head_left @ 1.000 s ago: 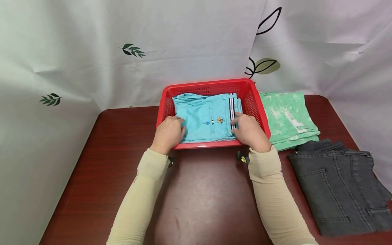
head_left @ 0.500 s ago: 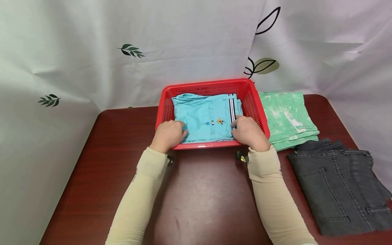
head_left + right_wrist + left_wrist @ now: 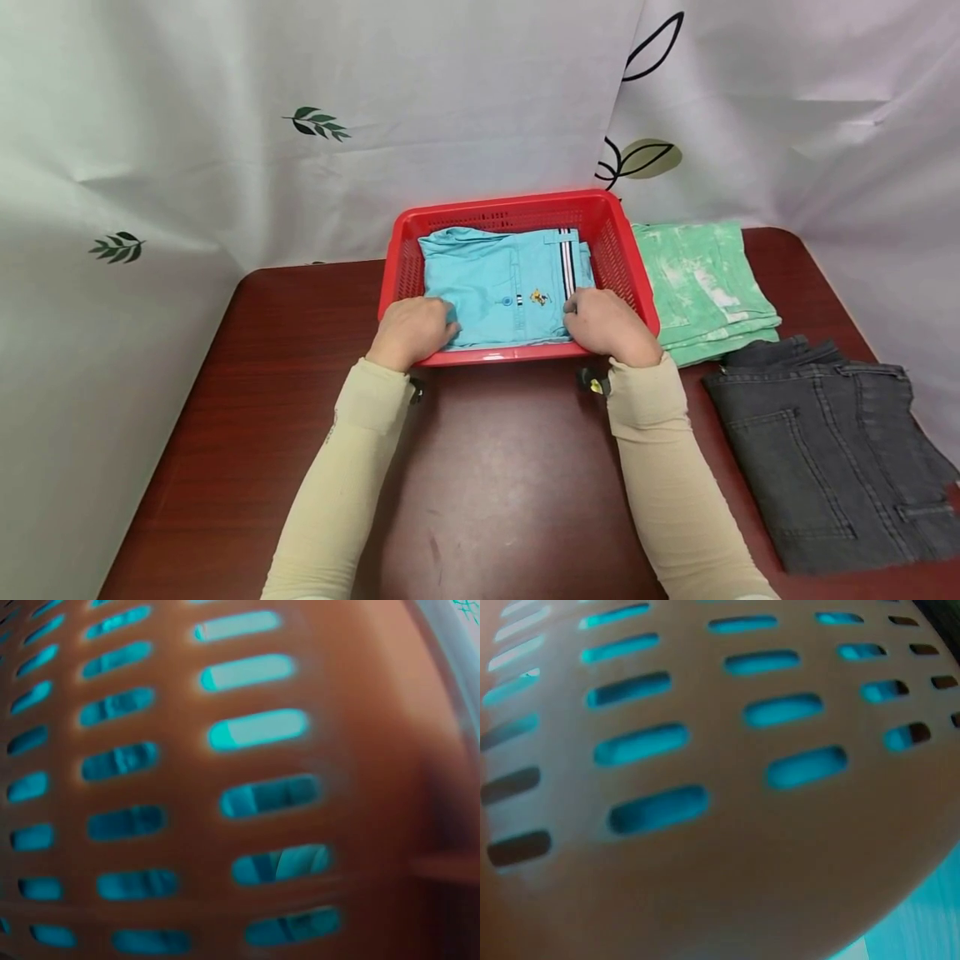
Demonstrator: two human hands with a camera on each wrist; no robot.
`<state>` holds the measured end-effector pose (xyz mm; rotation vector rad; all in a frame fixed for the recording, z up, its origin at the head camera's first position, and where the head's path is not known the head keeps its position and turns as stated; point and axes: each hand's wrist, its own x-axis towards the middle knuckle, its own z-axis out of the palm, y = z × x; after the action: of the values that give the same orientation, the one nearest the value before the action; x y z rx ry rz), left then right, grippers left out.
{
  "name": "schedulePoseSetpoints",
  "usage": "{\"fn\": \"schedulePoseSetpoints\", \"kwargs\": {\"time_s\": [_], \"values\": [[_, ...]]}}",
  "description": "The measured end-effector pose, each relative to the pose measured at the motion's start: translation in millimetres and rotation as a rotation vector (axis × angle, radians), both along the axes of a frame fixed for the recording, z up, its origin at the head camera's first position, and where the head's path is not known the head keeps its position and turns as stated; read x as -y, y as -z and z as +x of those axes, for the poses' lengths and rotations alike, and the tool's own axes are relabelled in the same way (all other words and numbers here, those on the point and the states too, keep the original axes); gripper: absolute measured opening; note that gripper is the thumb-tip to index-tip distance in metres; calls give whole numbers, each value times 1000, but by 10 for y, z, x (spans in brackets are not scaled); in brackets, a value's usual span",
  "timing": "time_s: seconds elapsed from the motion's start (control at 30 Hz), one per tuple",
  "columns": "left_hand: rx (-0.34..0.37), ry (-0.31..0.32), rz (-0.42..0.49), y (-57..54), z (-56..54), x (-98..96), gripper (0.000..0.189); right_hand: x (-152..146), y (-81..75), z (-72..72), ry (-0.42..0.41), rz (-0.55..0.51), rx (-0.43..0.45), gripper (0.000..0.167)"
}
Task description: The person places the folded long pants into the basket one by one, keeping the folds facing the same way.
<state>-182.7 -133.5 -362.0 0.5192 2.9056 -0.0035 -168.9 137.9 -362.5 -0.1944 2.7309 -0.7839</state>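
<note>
Folded light-blue pants with a striped waistband, a button and a small embroidered figure lie in a red plastic basket, more blue cloth beneath. My left hand reaches over the basket's front left corner, its curled fingers gripping the pants' near left edge. At the front right corner my right hand grips the waistband side with curled fingers. The fingertips are hidden from the head view. Both wrist views show only the slotted basket wall up close, blue cloth behind its slots.
Folded green-and-white mottled pants lie right of the basket. Dark grey folded jeans are nearer, at the right side. All stand on a dark red-brown table, with a white leaf-print curtain behind it.
Both hands have slid slightly toward the basket's front, and their fingers have curled further in at the pants' edges. Basket and garments keep their places.
</note>
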Motion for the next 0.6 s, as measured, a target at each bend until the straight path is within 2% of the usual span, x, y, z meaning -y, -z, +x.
{"fn": "schedulePoseSetpoints", "kwargs": {"time_s": [0.13,0.27,0.43,0.53,0.6], "values": [[-7,-14,16,1,5,2,25,10,3,1,12,0,2,34],[-21,-14,26,12,0,9,36,11,7,4,29,-2,0,44],[-29,-17,53,22,3,14,40,11,-5,6,46,-1,-24,48],[-39,-29,96,20,9,18,34,13,-19,4,52,6,-31,50],[-54,-41,133,18,14,23,38,16,-27,4,55,7,-36,50]]}}
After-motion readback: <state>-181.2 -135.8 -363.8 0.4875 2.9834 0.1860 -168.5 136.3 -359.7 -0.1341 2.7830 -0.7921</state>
